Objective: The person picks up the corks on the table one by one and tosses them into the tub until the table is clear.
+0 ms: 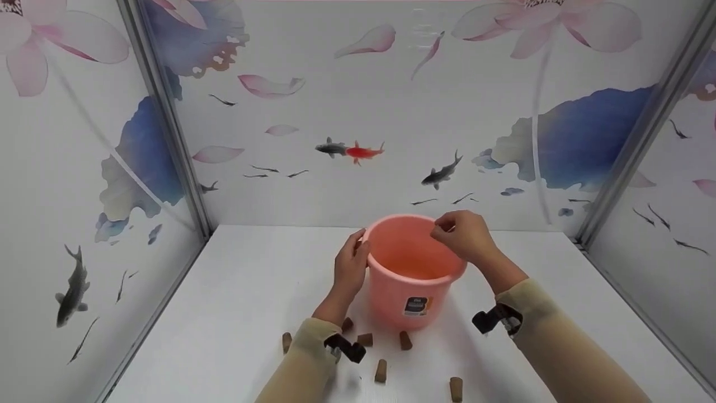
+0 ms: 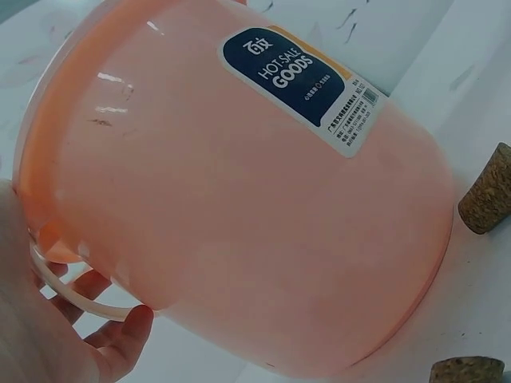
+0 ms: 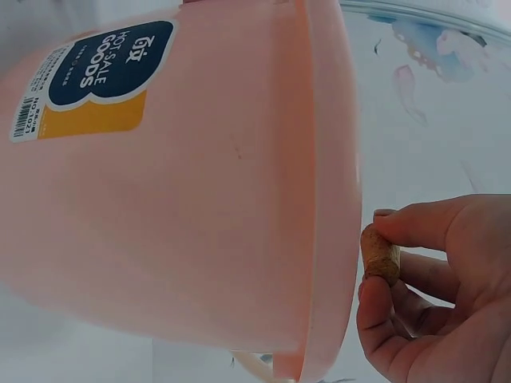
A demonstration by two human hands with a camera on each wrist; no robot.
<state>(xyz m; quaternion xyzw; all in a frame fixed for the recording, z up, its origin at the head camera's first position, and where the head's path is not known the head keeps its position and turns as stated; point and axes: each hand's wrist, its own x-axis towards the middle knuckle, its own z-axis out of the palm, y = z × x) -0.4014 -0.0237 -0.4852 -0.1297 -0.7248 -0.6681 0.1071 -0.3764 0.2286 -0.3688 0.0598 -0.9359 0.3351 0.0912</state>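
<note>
A pink plastic bucket stands upright on the white table, with a dark label on its side. My left hand grips its rim at the left. In the left wrist view, the fingers of that hand lie by the pale bucket handle. Above the right part of the rim is my right hand. The right wrist view has a small brown cork pinched between thumb and fingers of the right hand, just beyond the rim. The bucket's inner floor is only partly visible.
Several tapered corks lie on the table in front of the bucket, among them one cork near the middle and another cork farther right. White panels printed with fish and flowers enclose the table at the back and sides.
</note>
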